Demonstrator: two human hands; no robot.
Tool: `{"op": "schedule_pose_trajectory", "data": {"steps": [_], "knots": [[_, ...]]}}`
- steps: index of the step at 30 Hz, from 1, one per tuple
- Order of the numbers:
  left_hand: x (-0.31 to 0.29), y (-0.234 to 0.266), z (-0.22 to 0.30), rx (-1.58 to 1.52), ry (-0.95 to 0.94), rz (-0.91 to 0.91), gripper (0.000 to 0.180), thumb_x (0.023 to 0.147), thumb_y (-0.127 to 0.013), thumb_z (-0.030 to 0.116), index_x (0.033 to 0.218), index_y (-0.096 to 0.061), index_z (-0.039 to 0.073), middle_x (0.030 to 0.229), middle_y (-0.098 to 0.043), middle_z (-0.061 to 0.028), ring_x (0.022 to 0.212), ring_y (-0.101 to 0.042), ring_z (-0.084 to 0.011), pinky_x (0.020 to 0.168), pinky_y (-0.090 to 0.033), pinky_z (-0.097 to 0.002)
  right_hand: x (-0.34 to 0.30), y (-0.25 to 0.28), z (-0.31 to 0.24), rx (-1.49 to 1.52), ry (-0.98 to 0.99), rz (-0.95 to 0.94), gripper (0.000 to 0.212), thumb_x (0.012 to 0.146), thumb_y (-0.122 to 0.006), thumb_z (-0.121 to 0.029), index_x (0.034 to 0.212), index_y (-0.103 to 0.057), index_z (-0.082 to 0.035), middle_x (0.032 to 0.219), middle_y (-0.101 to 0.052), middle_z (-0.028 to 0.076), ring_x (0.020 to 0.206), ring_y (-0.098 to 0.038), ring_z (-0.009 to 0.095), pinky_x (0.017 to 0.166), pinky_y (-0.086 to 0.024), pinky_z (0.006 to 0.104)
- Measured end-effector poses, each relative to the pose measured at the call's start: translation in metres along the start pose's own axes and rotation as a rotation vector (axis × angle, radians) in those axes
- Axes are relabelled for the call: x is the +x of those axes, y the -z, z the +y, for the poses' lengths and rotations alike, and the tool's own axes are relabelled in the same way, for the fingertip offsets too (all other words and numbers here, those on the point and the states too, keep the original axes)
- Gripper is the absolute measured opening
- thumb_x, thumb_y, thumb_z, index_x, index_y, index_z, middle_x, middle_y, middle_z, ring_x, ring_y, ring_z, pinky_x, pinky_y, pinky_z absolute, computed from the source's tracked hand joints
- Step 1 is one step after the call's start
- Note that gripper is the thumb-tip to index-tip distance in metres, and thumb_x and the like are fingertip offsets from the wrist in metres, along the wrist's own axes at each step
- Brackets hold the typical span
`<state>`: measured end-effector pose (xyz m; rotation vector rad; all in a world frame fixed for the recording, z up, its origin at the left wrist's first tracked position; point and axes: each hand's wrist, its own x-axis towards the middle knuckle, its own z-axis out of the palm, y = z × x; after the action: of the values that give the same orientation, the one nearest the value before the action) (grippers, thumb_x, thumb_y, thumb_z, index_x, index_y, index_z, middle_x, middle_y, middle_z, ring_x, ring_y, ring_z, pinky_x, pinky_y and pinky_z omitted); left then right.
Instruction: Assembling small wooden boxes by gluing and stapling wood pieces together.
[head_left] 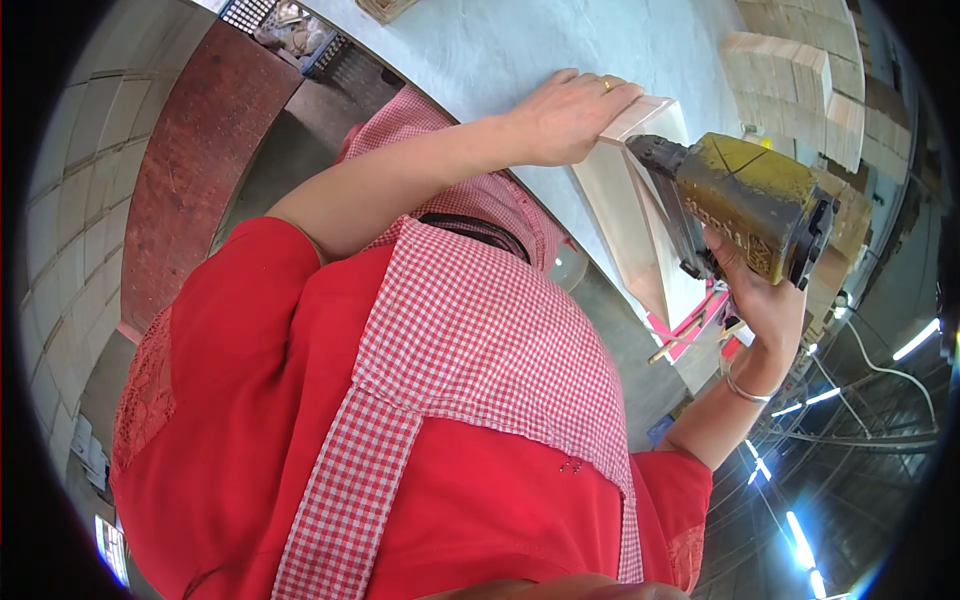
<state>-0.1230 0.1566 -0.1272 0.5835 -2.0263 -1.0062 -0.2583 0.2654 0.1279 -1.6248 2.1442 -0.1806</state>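
My left hand (pixel 572 115), with a ring on one finger, is closed over the near corner of a pale wooden box frame (pixel 622 220). The frame rests on the light tabletop (pixel 470 50) at its edge. My right hand (pixel 762 300), with a bracelet at the wrist, grips a worn yellow and black nail gun (pixel 750 195). Its nose touches or nearly touches the frame's corner, close to my left fingers; exact contact is hard to tell. The gun's magazine runs alongside the frame, and its body partly hides the frame's far side.
Stacked pale wooden boxes (pixel 785 85) stand at the far right of the table. A reddish-brown board (pixel 200 150) lies to the left beside more stacked wood (pixel 90 160). A dark plastic crate (pixel 325 52) holds small pieces. Pink material and sticks (pixel 675 335) lie below the frame.
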Motion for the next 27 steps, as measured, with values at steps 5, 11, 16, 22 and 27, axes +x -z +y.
{"op": "schedule_pose_trajectory", "data": {"steps": [5, 11, 16, 22, 27], "knots": [[0.002, 0.005, 0.003, -0.012, -0.005, -0.036, 0.057, 0.078, -0.060, -0.003, 0.133, -0.045, 0.002, 0.125, -0.058, -0.0180, 0.117, -0.055, -0.0352, 0.099, -0.042, -0.0474, -0.007, 0.000, 0.009, 0.053, 0.071, 0.084, 0.040, 0.081, -0.081, -0.009, 0.114, -0.063, 0.003, 0.104, -0.070, 0.009, 0.091, -0.065, 0.016, 0.081, -0.052, 0.0301], [0.010, 0.030, 0.012, 0.052, -0.038, -0.080, 0.058, 0.081, -0.059, 0.002, 0.136, -0.042, -0.002, 0.120, -0.059, -0.0232, 0.113, -0.057, -0.0393, 0.097, -0.045, -0.0462, -0.048, 0.014, 0.049, 0.008, -0.288, 0.585, 0.035, 0.083, -0.078, -0.012, 0.111, -0.063, 0.003, 0.090, -0.067, 0.006, 0.077, -0.062, 0.015, 0.069, -0.051, 0.0303], [0.032, 0.119, 0.017, 0.287, 0.552, -0.375, 0.053, 0.087, -0.056, 0.026, 0.131, -0.048, -0.002, 0.103, -0.065, -0.0298, 0.097, -0.063, -0.0438, 0.087, -0.049, -0.0481, -0.098, 0.009, 0.144, 0.047, -0.480, 0.659, 0.040, 0.089, -0.071, -0.018, 0.119, -0.057, 0.004, 0.097, -0.064, 0.010, 0.081, -0.060, 0.018, 0.075, -0.050, 0.0329], [0.053, 0.152, -0.005, 0.537, 0.566, -0.507, 0.050, 0.089, -0.056, 0.037, 0.111, -0.062, -0.007, 0.099, -0.068, -0.0288, 0.099, -0.065, -0.0406, 0.090, -0.048, -0.0441, -0.140, -0.084, 0.275, -0.289, -0.464, 0.632, 0.049, 0.088, -0.067, -0.018, 0.131, -0.052, 0.001, 0.102, -0.066, 0.023, 0.090, -0.066, 0.033, 0.080, -0.052, 0.0431], [0.059, 0.147, 0.004, 0.519, 0.687, -0.435, 0.056, 0.089, -0.052, 0.042, 0.106, -0.065, -0.009, 0.104, -0.067, -0.0307, 0.103, -0.065, -0.0422, 0.092, -0.049, -0.0458, -0.147, -0.129, 0.305, -0.457, -0.736, 0.507, 0.052, 0.089, -0.065, -0.025, 0.136, -0.053, -0.006, 0.105, -0.067, 0.028, 0.097, -0.064, 0.044, 0.087, -0.050, 0.0476]]}}
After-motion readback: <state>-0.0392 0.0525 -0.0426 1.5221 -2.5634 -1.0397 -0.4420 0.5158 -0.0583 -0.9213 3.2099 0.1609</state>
